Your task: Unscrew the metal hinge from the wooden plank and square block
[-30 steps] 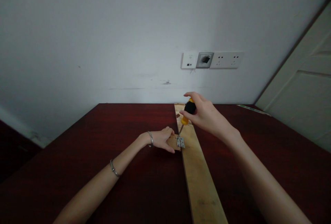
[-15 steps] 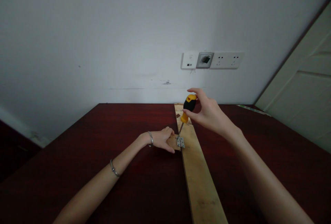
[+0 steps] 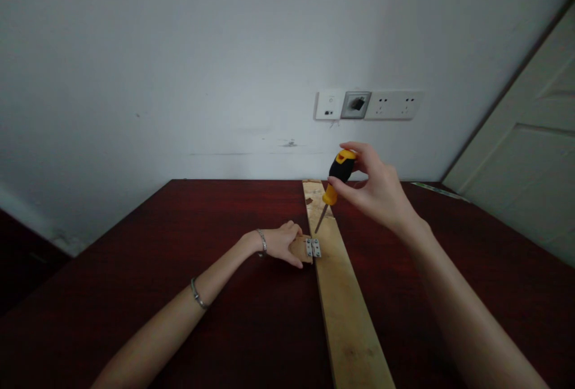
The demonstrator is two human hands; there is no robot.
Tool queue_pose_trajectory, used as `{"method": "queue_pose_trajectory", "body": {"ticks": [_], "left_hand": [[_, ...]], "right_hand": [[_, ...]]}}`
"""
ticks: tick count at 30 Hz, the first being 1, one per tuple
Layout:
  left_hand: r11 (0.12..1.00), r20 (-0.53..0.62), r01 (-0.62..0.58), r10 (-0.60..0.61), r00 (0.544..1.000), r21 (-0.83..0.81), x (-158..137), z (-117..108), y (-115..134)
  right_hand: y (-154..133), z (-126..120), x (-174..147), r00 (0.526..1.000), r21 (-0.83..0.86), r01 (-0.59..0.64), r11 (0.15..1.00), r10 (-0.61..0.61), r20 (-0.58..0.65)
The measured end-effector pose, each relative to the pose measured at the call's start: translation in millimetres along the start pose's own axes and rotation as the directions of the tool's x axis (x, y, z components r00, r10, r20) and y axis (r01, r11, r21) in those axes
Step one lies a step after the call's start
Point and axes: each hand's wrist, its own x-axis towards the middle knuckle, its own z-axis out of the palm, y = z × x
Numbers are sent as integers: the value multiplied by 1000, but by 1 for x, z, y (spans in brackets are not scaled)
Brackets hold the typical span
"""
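My right hand (image 3: pixel 375 185) grips a screwdriver (image 3: pixel 342 168) by its black and yellow handle. Its shaft slants down to the left, and the tip is just above a metal hinge (image 3: pixel 313 247), apart from it. One hinge leaf lies on a long pale wooden board (image 3: pixel 345 299), the other on a small piece of wood (image 3: pixel 300 249) at the board's left side. My left hand (image 3: pixel 282 243) holds that small piece, thumb at its near edge and fingers at its far edge. Screw heads show on the hinge.
The board lies on a dark red wooden table (image 3: pixel 233 209) that meets a white wall (image 3: pixel 224 65). On the wall is a row of sockets (image 3: pixel 395 105) with a black plug (image 3: pixel 358 103). A pale panelled door (image 3: pixel 534 155) stands at right, near a thin green-white strip (image 3: pixel 440 191).
My right hand has lifted the screwdriver up and to the right, so its tip has left the hinge. My left hand has stayed in place on the small wood piece.
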Motion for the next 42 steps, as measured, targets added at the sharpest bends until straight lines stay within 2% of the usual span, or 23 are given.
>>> {"method": "queue_pose_trajectory", "body": {"ticks": [6, 13, 16, 19, 21, 26, 42], "left_hand": [[998, 6, 23, -23, 1000, 57, 0, 0, 3], [997, 13, 50, -50, 999, 53, -2, -6, 3], [999, -100, -51, 52, 994, 12, -1, -10, 2], [980, -220, -197, 199, 955, 32, 3, -10, 3], [972, -246, -226, 236, 940, 69, 5, -7, 5], [973, -291, -203, 226, 930, 106, 9, 1, 8], [976, -338, -202, 217, 916, 78, 13, 12, 4]], "right_hand": [[4, -5, 3, 998, -14, -3, 1000, 2, -67], [5, -12, 3, 996, -28, -8, 1000, 5, -89], [5, -14, 3, 996, -23, -18, 1000, 15, -89], [7, -15, 3, 996, -26, -22, 999, 19, -92], [8, -15, 4, 995, -32, -20, 999, 17, -99], [10, -16, 4, 995, -36, -14, 999, 10, -101], [14, -18, 4, 994, -32, -7, 999, 3, -110]]}}
